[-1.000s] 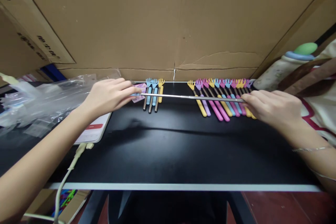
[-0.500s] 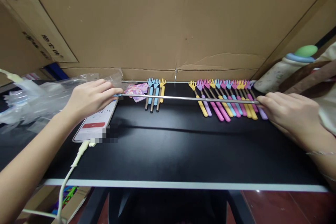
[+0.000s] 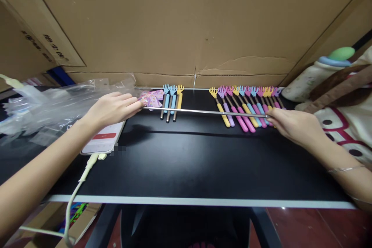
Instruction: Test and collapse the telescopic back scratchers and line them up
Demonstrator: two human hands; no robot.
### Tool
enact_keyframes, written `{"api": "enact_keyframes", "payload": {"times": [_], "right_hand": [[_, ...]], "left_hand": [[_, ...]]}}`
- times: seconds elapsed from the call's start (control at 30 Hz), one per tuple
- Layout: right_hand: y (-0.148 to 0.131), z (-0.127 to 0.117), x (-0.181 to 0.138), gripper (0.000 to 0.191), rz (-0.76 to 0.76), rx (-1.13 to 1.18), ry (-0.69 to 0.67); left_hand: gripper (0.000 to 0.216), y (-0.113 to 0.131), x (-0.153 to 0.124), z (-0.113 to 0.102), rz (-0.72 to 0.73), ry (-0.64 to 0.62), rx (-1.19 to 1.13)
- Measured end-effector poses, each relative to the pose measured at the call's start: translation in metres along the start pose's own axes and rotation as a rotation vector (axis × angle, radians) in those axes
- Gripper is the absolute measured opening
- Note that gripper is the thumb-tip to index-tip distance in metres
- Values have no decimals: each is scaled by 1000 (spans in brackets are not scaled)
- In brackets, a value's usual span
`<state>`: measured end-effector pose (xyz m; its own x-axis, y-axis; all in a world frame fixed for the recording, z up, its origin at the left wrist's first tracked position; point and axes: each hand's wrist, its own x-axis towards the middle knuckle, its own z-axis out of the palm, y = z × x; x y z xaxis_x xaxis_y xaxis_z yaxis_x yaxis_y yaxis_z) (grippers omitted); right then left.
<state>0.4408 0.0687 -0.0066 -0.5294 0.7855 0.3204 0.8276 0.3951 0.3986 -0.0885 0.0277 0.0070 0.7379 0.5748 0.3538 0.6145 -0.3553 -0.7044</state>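
The left hand (image 3: 114,109) and right hand (image 3: 296,126) are grasping a slender, shiny silver rod (image 3: 203,112), which is running roughly parallel to the black table's (image 3: 186,166) front edge.

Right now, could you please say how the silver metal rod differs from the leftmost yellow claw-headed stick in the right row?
The silver metal rod is held up by the left hand and right hand, while the yellow claw-headed stick lies on the black tabletop. The rod runs crosswise; the stick points its claw toward the cardboard. The rod looks far longer than the stick. Both show bare metal.
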Motion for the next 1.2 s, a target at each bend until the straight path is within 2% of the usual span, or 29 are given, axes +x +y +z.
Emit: {"api": "enact_keyframes", "payload": {"times": [0.2,0.3,0.4,0.5,0.6,0.73,0.87,1.0,1.2], "right_hand": [[-11,-1,9,41,-45,53,53],[-16,-7,9,44,-38,54,59],[-31,-16,13,45,-83,82,91],[-61,-26,23,43,-182,122,118],[-89,-34,37,39,-181,140,210],[-110,-41,51,39,-233,159,241],[-118,-42,54,35,-240,176,283],[-118,-41,51,35,-251,174,285],[-96,-39,46,37,-218,157,260]], "left_hand": [[32,0,4,6,-44,76,-60],[34,-2,0,7,-47,75,-96],[34,5,4,5,-45,96,-166],[28,23,24,-4,23,152,-224],[25,44,51,-15,-13,161,-275],[19,63,75,-28,-27,89,-369],[19,72,82,-37,-57,34,-351],[23,73,79,-34,-44,55,-337],[35,45,59,-16,-11,57,-347]]}}
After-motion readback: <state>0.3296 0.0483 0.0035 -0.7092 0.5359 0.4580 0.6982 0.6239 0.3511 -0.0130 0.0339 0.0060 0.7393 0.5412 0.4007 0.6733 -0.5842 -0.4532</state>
